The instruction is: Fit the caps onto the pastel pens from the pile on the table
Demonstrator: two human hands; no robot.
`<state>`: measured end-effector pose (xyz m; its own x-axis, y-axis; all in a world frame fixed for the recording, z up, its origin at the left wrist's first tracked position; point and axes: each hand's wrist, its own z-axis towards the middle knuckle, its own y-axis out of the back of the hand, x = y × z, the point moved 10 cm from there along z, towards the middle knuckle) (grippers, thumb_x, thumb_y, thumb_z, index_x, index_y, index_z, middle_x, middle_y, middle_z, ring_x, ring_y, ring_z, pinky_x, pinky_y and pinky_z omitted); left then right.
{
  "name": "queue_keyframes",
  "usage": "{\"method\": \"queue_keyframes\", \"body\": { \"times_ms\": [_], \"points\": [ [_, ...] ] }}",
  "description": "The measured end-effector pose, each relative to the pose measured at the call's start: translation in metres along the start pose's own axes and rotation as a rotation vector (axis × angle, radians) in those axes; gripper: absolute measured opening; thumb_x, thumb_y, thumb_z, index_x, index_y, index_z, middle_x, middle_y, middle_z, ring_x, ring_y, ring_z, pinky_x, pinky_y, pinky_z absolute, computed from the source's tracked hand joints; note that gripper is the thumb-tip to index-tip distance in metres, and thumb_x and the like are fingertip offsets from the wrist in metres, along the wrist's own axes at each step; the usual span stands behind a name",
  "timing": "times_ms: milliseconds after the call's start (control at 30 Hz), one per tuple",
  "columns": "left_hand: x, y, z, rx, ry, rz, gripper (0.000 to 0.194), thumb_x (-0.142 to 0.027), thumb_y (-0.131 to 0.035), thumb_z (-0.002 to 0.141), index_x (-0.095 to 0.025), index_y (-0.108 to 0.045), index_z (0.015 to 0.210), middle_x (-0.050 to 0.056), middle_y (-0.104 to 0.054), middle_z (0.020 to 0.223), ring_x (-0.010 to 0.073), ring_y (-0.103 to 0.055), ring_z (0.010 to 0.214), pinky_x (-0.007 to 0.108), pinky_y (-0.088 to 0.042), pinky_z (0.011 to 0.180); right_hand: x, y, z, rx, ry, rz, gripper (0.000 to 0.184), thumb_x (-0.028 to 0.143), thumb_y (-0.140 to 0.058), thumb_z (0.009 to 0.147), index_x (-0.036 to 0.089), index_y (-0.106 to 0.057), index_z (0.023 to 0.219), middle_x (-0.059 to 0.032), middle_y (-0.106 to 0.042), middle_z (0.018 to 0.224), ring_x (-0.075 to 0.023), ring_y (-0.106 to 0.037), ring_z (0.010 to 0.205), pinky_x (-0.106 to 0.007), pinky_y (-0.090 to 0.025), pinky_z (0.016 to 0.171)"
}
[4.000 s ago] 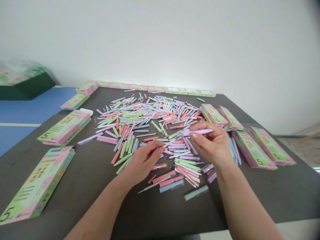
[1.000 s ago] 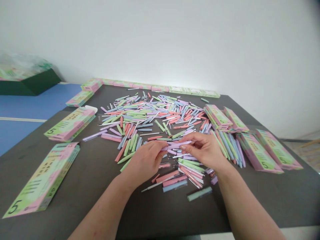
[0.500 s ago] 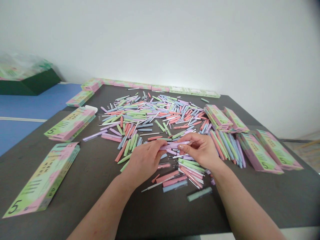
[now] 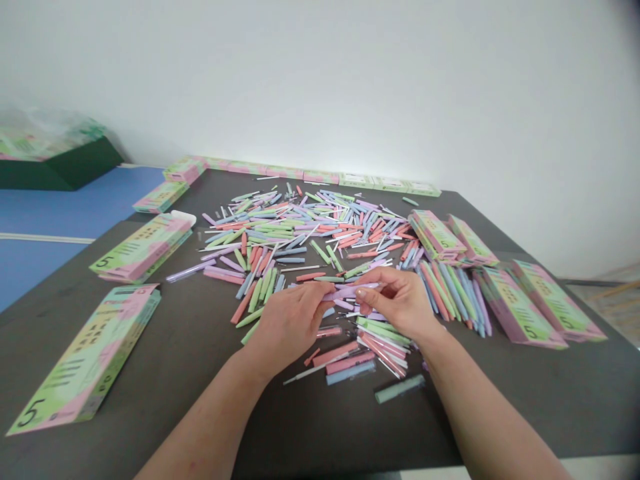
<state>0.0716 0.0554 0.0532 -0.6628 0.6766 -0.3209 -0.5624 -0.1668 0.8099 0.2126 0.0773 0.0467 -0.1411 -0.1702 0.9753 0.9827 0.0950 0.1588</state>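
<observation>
Lilac plastic barrel (image 4: 347, 292) held roughly horiz. between both hands, just above pastel pens (image 4: 280, 230). L hand (image 4: 287, 327): L fingers (image 4: 313, 297) curled together, clamped on barrel's left end. R hand (image 4: 400, 303): R fingers (image 4: 373, 275) bent, pinching right end. Pens loose in heap on dark tabletop (image 4: 175, 347). Green-pink boxes (image 4: 85, 360) w/ printed "5" at left, more boxes (image 4: 517, 307) at right, well apart from hands.
</observation>
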Motion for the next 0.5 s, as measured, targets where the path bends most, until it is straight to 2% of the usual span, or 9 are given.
{"method": "queue_keyframes", "body": {
  "times_ms": [200,500],
  "points": [
    [-0.001,0.001,-0.001,-0.057,-0.04,0.006,0.015,-0.024,-0.051,0.094,-0.018,-0.057,0.106,0.004,-0.073,0.094,0.0197,-0.07,0.082,0.029,-0.05,0.068,-0.005,0.0,0.0,0.002,-0.026,-0.025,0.024,0.036,-0.076,0.071,0.014,-0.067,0.074,0.0006,-0.063,0.051,-0.0104,-0.057,0.041,-0.019,-0.045,0.041],
    [-0.003,0.002,0.0,-0.052,-0.042,0.005,0.014,-0.023,-0.053,0.093,-0.018,-0.056,0.106,0.003,-0.073,0.095,0.0196,-0.07,0.082,0.029,-0.05,0.068,-0.015,0.002,0.001,-0.014,-0.063,-0.05,0.028,0.04,-0.074,0.072,0.015,-0.065,0.067,0.0006,-0.059,0.048,-0.0097,-0.053,0.038,-0.019,-0.04,0.038]
  ]
}}
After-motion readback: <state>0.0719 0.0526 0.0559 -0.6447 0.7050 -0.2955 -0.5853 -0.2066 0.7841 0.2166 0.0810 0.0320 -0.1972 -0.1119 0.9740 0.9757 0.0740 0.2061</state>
